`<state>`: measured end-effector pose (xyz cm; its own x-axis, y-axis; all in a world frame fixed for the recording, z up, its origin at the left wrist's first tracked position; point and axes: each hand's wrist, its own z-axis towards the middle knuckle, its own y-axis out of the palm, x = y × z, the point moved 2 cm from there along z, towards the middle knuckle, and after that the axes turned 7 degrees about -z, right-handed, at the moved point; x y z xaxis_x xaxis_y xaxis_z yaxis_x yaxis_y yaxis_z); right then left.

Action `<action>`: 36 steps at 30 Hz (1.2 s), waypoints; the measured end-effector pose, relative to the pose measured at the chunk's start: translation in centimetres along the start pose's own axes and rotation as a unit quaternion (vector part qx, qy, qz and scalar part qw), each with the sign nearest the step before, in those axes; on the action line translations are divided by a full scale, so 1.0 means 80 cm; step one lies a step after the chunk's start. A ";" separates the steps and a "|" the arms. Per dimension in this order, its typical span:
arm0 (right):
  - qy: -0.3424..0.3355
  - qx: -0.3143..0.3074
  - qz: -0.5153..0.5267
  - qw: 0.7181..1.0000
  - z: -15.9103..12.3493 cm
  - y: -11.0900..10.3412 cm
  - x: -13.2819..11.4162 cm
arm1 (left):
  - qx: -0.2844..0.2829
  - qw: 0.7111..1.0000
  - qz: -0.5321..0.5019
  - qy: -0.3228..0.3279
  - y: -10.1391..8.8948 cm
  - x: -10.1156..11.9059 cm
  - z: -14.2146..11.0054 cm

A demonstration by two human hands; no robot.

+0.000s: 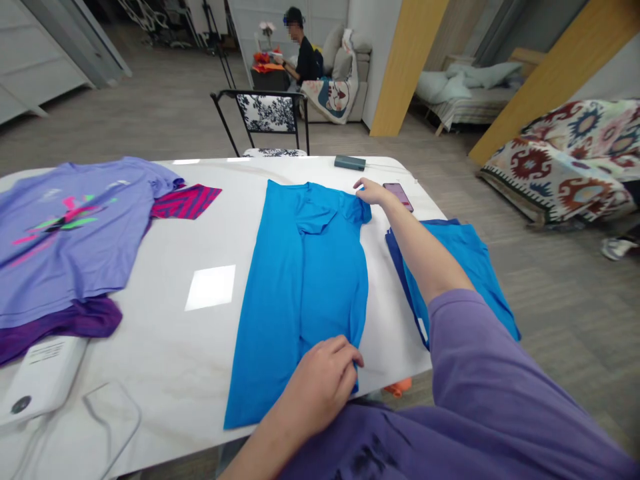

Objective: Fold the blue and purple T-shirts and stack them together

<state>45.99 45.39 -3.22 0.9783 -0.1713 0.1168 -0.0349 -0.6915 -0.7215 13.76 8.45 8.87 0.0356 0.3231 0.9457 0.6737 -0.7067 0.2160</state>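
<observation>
I look through the feed onto a pale table point(167, 373) in a room with a grey floor point(165, 120); beyond the far edge stands one patterned chair point(265, 113), and farther back one person point(305, 60) sits by a sofa point(365, 73).

At the far end, my right hand point(371, 191) has its fingers bent, tips at a short sleeve; from here I cannot tell whether they pinch cloth. My left hand point(327, 373) rests on the near end with fingers curled over the side edge, and its grip is hidden from me too.

Under both hands lies one blue shirt point(273, 287), lengthwise in the middle of the table. I judge it partly folded: it makes a long narrow shape with a sleeve turned inward, while the other sleeve bunches at the side and the length is not yet doubled over.

Just right of it sits one folded pile point(460, 247), blue over navy, layers uncountable. Near the right hand I count one phone point(399, 197) and one dark box point(350, 163). On the left, one lavender shirt point(95, 247) lies spread over patterned cloth point(187, 203), apparently untouched, with one white device point(45, 373) nearby.
</observation>
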 end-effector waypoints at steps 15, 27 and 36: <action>-0.066 0.000 -0.062 0.996 0.122 0.055 -0.264 | 0.125 0.987 -0.059 -0.082 -0.065 -0.068 -0.128; -0.149 -0.002 -0.120 0.982 0.074 0.166 -0.259 | 0.181 0.975 0.131 0.016 -0.103 -0.095 -0.136; -0.186 0.055 -0.069 0.979 0.006 0.211 -0.261 | 0.102 0.942 0.315 0.054 -0.060 -0.126 -0.112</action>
<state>25.07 37.63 -18.14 0.9796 0.1997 -0.0223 0.1057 -0.6064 -0.7881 3.55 2.96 0.51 0.4078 -0.1932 0.8924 0.6718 -0.5984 -0.4366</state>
